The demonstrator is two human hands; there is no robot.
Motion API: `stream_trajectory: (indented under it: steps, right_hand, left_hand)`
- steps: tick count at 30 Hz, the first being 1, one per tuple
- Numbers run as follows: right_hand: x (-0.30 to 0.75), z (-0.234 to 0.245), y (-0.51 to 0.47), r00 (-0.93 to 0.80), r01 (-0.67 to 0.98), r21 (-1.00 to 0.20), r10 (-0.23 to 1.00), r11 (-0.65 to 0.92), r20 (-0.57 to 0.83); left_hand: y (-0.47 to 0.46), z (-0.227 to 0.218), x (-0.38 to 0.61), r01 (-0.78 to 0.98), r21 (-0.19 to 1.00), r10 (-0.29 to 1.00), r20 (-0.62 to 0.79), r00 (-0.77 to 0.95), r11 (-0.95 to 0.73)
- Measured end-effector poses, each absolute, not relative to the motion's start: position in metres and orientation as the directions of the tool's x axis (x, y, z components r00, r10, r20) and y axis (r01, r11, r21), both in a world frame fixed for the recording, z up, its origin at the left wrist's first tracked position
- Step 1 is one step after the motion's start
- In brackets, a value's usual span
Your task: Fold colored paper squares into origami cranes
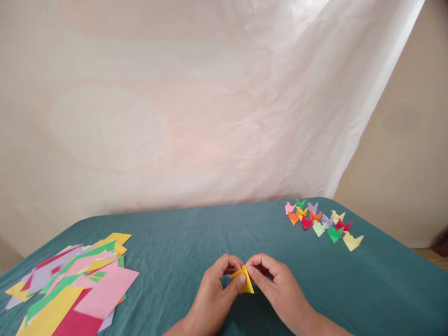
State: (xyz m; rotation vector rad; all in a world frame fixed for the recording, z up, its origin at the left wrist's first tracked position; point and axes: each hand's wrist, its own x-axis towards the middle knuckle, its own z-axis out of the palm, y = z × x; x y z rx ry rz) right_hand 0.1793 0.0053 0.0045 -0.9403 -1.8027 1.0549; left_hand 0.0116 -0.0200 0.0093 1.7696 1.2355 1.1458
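A small folded piece of yellow paper (247, 285) is held up over the near middle of the table, between both hands. My left hand (217, 291) is closed on it, thumb flat across its front face. At the paper's upper right corner, my right hand (276, 287) pinches the edge between thumb and fingertips. The other fingers of both hands curl behind and are partly hidden.
Loose sheets of coloured paper (105, 294) lie in an overlapping pile at the left. Several small folded paper birds (335, 234) stand in rows at the back right. A dark green cloth (168, 261) covers the table; a pale sheet (210, 116) hangs behind.
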Motion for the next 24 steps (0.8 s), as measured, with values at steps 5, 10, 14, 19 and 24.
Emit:
stream_trajectory:
  steps: [5, 10, 14, 19, 24]
  right_hand:
    - [0.179, 0.007, 0.005, -0.404, 0.192, -0.906, 0.872, 0.378, 0.278]
    - [0.178, 0.003, 0.005, -0.363, 0.241, -0.894, 0.889, 0.378, 0.278]
    - [0.179, 0.002, 0.006, -0.368, 0.203, -0.907, 0.887, 0.369, 0.279]
    - [0.18, 0.001, 0.007, -0.338, 0.242, -0.895, 0.897, 0.375, 0.284]
    - [0.179, 0.002, 0.007, -0.309, 0.272, -0.897, 0.914, 0.349, 0.262]
  left_hand:
    - [-0.021, 0.009, 0.011, 0.403, 0.872, 0.959, 0.275, 0.063, -0.277]
    - [-0.019, 0.004, 0.012, 0.28, 0.935, 0.974, 0.228, -0.009, -0.216]
    - [-0.014, -0.001, 0.011, -0.017, 1.0, 0.991, 0.0, 0.135, 0.002]
    - [-0.011, -0.004, 0.01, -0.032, 0.999, 0.994, -0.018, 0.107, 0.022]
    - [-0.014, -0.002, 0.013, 0.045, 0.999, 0.998, -0.021, 0.055, 0.019]
